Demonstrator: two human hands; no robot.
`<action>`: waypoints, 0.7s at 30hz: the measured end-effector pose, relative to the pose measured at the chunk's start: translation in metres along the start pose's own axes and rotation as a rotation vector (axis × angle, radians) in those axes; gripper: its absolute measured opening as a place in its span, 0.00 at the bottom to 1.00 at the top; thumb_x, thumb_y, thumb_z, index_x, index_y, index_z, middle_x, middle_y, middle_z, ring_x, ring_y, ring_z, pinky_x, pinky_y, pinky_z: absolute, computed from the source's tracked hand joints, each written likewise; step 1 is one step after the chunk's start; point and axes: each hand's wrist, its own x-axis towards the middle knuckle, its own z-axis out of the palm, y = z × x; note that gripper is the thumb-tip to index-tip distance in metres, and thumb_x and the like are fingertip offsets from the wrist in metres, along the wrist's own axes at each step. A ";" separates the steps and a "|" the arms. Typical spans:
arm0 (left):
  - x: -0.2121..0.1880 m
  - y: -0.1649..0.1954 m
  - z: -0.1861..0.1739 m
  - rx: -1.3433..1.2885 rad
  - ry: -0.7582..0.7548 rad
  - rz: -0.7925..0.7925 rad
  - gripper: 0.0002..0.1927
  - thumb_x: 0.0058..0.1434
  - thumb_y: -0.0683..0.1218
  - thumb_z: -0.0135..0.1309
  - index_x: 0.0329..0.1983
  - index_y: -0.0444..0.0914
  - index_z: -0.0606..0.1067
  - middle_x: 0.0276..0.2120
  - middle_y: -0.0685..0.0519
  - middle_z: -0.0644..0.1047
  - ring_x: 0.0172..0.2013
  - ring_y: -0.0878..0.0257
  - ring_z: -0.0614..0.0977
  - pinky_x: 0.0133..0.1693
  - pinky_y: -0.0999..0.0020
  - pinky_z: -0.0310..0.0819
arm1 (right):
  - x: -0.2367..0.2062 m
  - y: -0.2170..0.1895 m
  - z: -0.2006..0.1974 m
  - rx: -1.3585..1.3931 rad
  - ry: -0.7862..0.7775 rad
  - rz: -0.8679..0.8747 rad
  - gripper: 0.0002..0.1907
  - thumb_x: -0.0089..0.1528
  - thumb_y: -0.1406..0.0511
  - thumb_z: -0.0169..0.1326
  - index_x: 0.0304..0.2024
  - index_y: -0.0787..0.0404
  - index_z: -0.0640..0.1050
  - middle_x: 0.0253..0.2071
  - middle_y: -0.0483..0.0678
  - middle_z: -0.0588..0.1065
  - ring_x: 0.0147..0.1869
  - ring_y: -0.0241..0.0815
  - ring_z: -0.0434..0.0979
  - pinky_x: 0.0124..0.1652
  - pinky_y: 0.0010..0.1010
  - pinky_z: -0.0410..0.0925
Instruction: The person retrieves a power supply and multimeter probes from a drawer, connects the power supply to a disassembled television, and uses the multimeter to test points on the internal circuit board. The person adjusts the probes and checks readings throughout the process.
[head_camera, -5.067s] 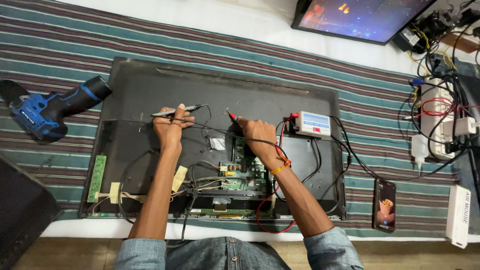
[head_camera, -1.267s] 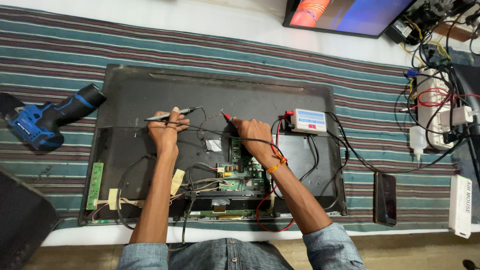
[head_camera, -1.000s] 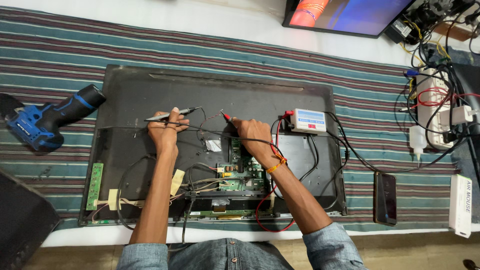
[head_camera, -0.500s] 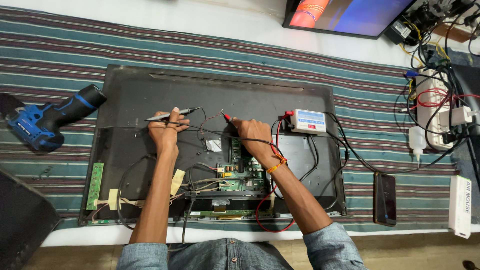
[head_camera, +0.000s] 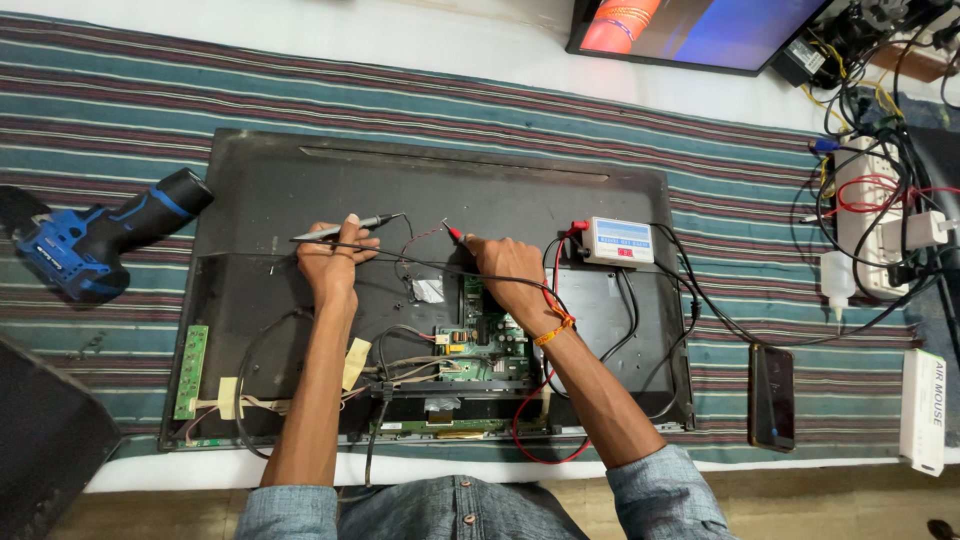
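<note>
A large black flat television panel (head_camera: 440, 185) lies face down on a striped green, maroon and white cloth (head_camera: 120, 110), its back cover off and its boards bare. The left hand (head_camera: 330, 262) rests on the panel's upper left part, fingers closed around a slim black test probe (head_camera: 342, 228) that lies nearly level, its cable running off toward the panel's middle. The right hand (head_camera: 508, 268) sits near the panel's centre, pinching a slim red-tipped test probe (head_camera: 456, 234) whose tip points up and left at a thin wire on the panel. An orange thread band circles the right wrist.

Just below the right hand, inside the panel, is a green main circuit board (head_camera: 482, 345) with grey ribbon and bundled wires spreading to its left. A narrow green strip board (head_camera: 192, 370) stands along the panel's left edge. A small white box meter with a blue face (head_camera: 618, 240) rests on the panel's upper right part, red and black leads trailing from it.

Left of the panel lies a blue and black cordless drill (head_camera: 95, 240). Right of the panel lie a dark smartphone (head_camera: 771, 396), a white cardboard box (head_camera: 923, 411) and a white power strip (head_camera: 872, 215) tangled in cables. Beyond the panel's top right corner, a lit screen (head_camera: 700, 30) shows colours.
</note>
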 end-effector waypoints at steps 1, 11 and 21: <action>0.000 0.000 0.000 -0.008 -0.002 0.003 0.11 0.65 0.42 0.61 0.31 0.34 0.71 0.29 0.43 0.81 0.27 0.57 0.87 0.27 0.65 0.86 | 0.000 0.000 0.000 -0.001 0.009 -0.007 0.19 0.65 0.64 0.49 0.57 0.42 0.80 0.22 0.57 0.77 0.24 0.56 0.78 0.22 0.45 0.66; 0.002 -0.002 -0.001 -0.003 -0.006 0.006 0.12 0.65 0.42 0.61 0.31 0.34 0.71 0.29 0.43 0.81 0.27 0.57 0.86 0.28 0.65 0.86 | 0.000 -0.001 0.000 0.011 0.012 -0.002 0.19 0.65 0.64 0.49 0.56 0.42 0.81 0.22 0.57 0.77 0.24 0.56 0.78 0.22 0.46 0.66; 0.004 -0.007 -0.003 -0.032 -0.014 0.009 0.12 0.65 0.42 0.61 0.31 0.34 0.70 0.29 0.43 0.81 0.27 0.57 0.86 0.28 0.65 0.86 | -0.001 0.000 -0.002 0.018 0.027 -0.021 0.19 0.65 0.64 0.48 0.56 0.45 0.81 0.22 0.58 0.76 0.23 0.58 0.77 0.22 0.46 0.66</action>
